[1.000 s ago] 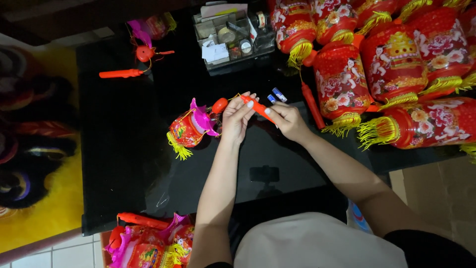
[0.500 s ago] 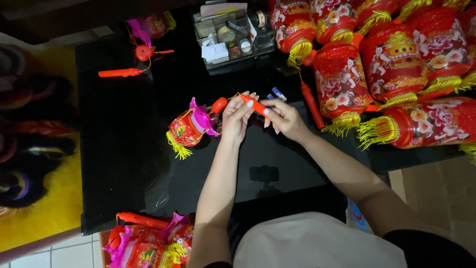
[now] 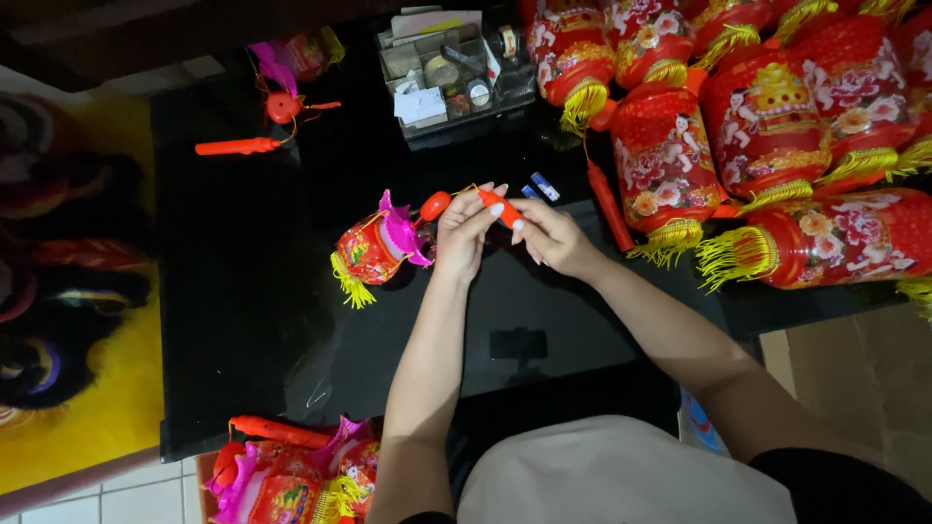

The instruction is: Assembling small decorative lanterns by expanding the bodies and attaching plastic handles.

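Observation:
Both hands meet above the middle of a black glossy table (image 3: 243, 291). My left hand (image 3: 461, 233) and my right hand (image 3: 549, 233) together grip a short orange plastic handle stick (image 3: 498, 207). A thin wire runs from its end to an orange ball (image 3: 435, 205). Just left of my left hand lies a small red lantern (image 3: 369, 249) with a pink frill and a yellow tassel, on its side on the table.
Several large red lanterns (image 3: 767, 126) with yellow fringes crowd the right side. A clear organiser box (image 3: 451, 73) stands at the back. Another orange stick (image 3: 236, 147) and small lantern (image 3: 291, 63) lie far left. More small lanterns (image 3: 291, 475) sit below the near edge.
The hands have stayed over the same spot; fingers shifted slightly along the orange stick. Nothing else moved.

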